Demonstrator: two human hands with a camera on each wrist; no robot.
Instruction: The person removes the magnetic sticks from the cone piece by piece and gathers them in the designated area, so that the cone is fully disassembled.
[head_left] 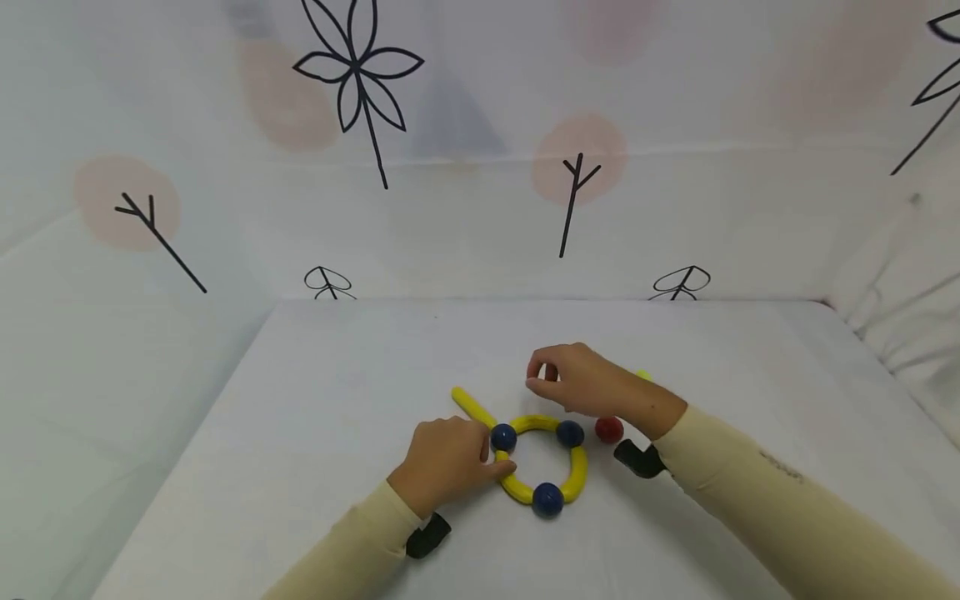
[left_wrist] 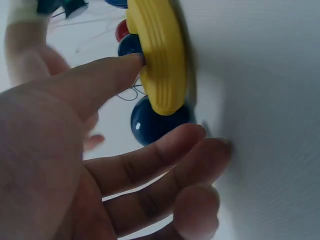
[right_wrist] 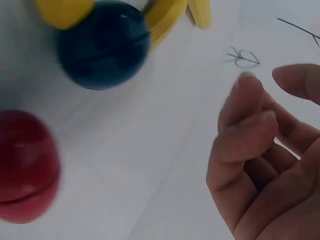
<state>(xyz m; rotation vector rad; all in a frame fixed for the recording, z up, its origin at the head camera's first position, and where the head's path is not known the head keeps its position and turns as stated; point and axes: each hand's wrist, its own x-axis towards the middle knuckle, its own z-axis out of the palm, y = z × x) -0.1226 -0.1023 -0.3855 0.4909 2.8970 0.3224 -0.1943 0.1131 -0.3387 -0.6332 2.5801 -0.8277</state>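
A ring of curved yellow rods (head_left: 576, 475) joined by blue balls (head_left: 547, 500) lies on the white table. At its upper left, a straight yellow rod (head_left: 472, 407) extends from another blue ball (head_left: 503, 437). My left hand (head_left: 447, 458) is at the ring's left side. In the left wrist view its thumb touches a curved yellow rod (left_wrist: 162, 55), and loosely bent fingers lie beside a blue ball (left_wrist: 152, 122); whether they touch it I cannot tell. Above the ring hovers my right hand (head_left: 581, 379), fingers loosely curled around nothing.
Just right of the ring sits a red ball (head_left: 609, 430), under the right forearm. A yellow piece (head_left: 643, 375) peeks out behind that forearm, mostly hidden. Patterned white cloth (head_left: 465, 225) hangs behind the table's far edge. Dark wrist mounts (head_left: 429, 535) sit below both wrists.
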